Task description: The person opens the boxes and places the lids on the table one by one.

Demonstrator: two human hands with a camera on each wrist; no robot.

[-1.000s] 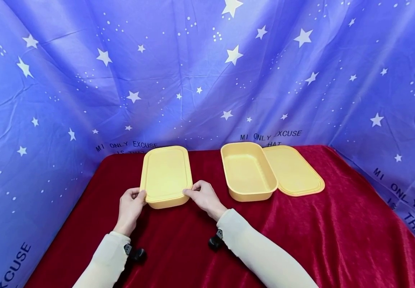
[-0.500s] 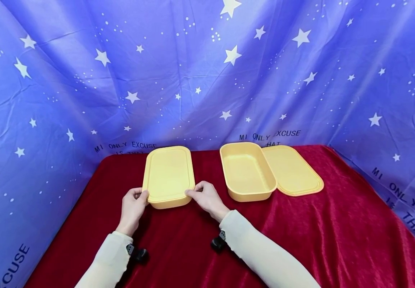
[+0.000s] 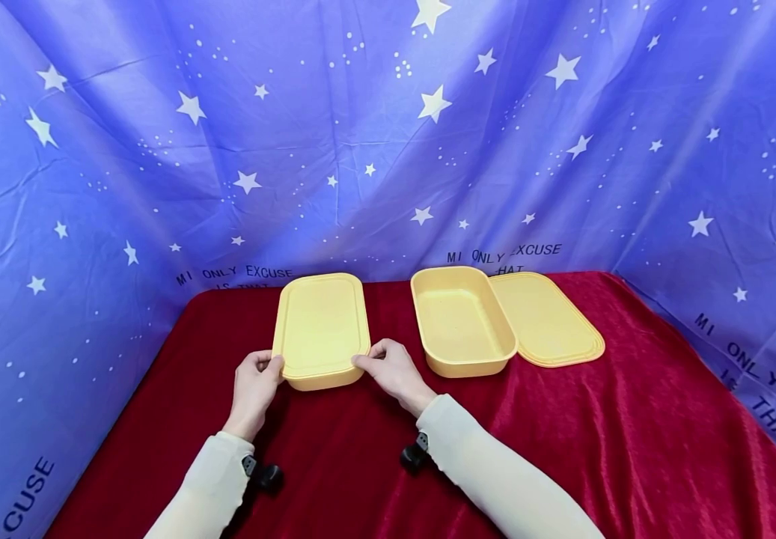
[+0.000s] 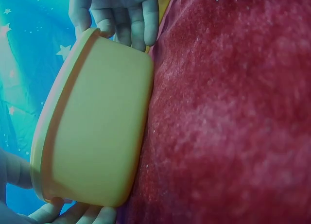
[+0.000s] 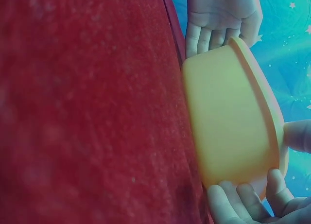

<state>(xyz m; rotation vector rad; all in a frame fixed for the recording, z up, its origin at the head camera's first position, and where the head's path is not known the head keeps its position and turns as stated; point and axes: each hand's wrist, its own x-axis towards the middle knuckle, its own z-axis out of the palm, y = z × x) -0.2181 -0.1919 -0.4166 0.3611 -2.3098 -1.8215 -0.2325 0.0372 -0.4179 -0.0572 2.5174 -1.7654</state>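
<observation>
A yellow rectangular food container (image 3: 322, 322) with its lid on stands at the middle left of the red cloth. At its near left corner my left hand (image 3: 253, 385) grips the rim, thumb on the lid's edge and fingers along the side. The near right corner is held the same way by my right hand (image 3: 397, 374). In the left wrist view the container's smooth near wall (image 4: 99, 122) faces the camera, with a hand at either end. The right wrist view shows my right thumb (image 5: 297, 135) on the lid's edge and fingertips against the wall.
To the right stands a second yellow container (image 3: 465, 322), uncovered, with nothing inside. Beside it a loose yellow lid (image 3: 552, 322) lies flat, partly behind its rim. The red velvet cloth (image 3: 563, 449) reaches back to a blue star-patterned curtain (image 3: 334, 112).
Both hands have slid the lidded container a little to the right, towards the uncovered one. Their grip on its near corners is unchanged. The second container and loose lid have stayed in place.
</observation>
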